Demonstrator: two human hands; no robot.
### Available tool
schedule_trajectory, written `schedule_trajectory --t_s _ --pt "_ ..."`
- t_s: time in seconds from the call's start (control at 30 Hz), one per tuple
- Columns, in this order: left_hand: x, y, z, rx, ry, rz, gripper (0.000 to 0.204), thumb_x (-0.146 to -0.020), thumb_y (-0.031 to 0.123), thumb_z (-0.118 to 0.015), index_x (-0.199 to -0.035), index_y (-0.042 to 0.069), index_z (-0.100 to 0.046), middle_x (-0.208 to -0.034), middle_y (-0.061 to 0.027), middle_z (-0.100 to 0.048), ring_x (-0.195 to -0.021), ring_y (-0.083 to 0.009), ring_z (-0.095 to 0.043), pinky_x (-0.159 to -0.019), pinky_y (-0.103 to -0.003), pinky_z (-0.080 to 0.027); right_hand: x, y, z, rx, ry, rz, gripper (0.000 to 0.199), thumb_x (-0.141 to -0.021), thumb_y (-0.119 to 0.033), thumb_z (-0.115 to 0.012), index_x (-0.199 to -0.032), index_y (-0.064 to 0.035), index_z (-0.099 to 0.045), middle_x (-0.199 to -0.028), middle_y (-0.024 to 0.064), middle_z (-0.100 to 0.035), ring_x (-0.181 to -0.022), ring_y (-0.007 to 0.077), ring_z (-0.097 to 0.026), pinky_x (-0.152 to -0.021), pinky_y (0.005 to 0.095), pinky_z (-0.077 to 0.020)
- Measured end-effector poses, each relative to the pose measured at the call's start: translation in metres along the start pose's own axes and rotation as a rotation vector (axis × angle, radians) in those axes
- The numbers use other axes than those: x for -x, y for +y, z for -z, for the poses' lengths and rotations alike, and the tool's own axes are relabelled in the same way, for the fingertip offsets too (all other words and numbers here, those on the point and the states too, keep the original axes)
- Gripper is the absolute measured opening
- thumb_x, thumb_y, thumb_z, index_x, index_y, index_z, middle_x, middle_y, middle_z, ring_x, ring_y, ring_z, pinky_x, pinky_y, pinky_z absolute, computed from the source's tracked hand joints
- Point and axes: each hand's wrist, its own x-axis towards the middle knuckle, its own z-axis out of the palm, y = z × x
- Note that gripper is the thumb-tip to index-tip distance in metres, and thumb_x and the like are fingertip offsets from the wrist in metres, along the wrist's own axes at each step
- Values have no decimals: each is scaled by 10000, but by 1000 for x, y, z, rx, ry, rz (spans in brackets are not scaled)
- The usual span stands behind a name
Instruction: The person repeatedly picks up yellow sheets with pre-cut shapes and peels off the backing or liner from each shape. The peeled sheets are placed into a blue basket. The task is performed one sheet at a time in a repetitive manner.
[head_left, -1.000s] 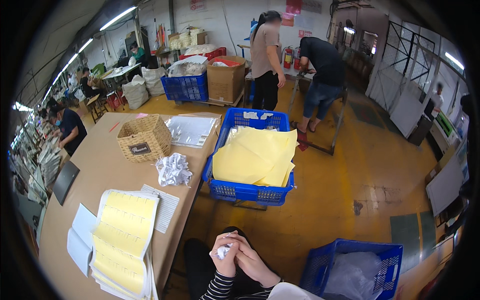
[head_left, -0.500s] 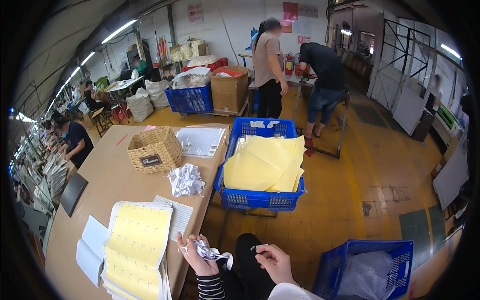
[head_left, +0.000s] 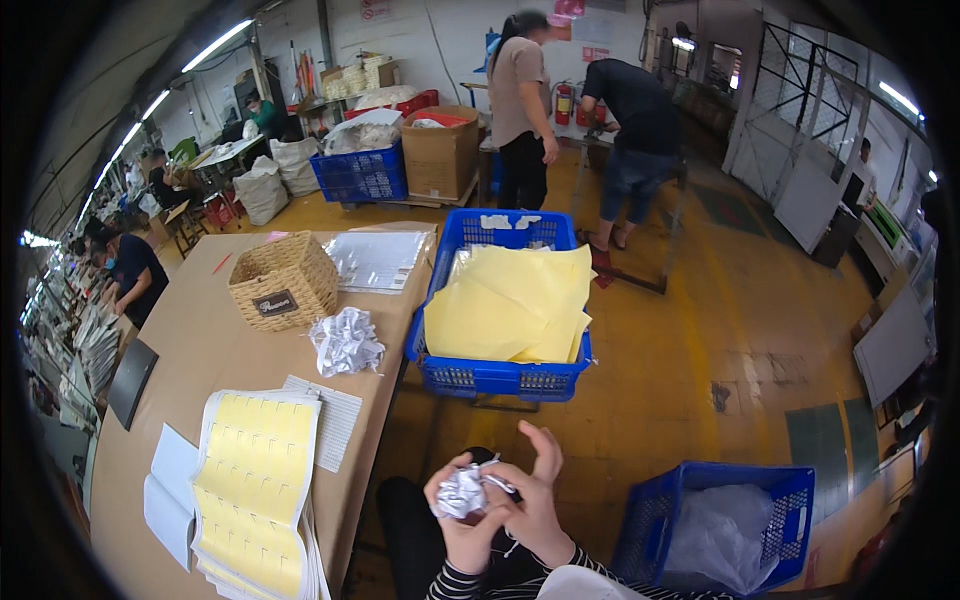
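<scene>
We squeeze a crumpled paper ball (head_left: 462,492) with our left hand (head_left: 462,520) and right hand (head_left: 530,500); it looks light, soft, and easy to squash; both hands are closed around its sides.

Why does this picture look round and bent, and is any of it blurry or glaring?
Head view: a fisheye lens bends the long brown table edge and leaves black corners; ceiling tube lights glare white; the middle is sharp, with the crumpled white paper ball between left hand and right hand crisp; the rim softens and darkens.
</scene>
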Motion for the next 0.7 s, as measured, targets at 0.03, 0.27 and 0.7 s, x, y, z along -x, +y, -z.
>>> schedule_trajectory --t_s 0.03,0.27,0.7 --pt "-6 1 7 -65 -40 -57 877 -632 -113 -770 -1339 132 -313 -1386 -155 -370 -1215 -241 -465 -1013 -367 -421 1 -1 -2 24 -78 -1 214 -906 -250 -595 -1050 -119 -685 -1465 168 -301 -1380 397 -188 -1111 508 -154" --pt "-39 33 66 -450 420 -186 405 -815 -64 -644 -1169 50 -483 -1084 -111 -556 -942 -184 -586 -809 -301 -510 22 -5 -3 -272 -534 -78 341 -940 -134 -557 -1276 -98 -604 -1511 145 -270 -1409 287 -220 -1125 409 -210" --pt "-5 25 39 -512 -133 41 646 -720 -24 -795 -1277 27 -472 -1298 -131 -492 -1124 -196 -553 -929 -321 -481 14 8 -4 -313 -332 -205 115 -887 -40 -609 -979 29 -617 -1001 101 -532 -872 215 -608 -781 303 -476"
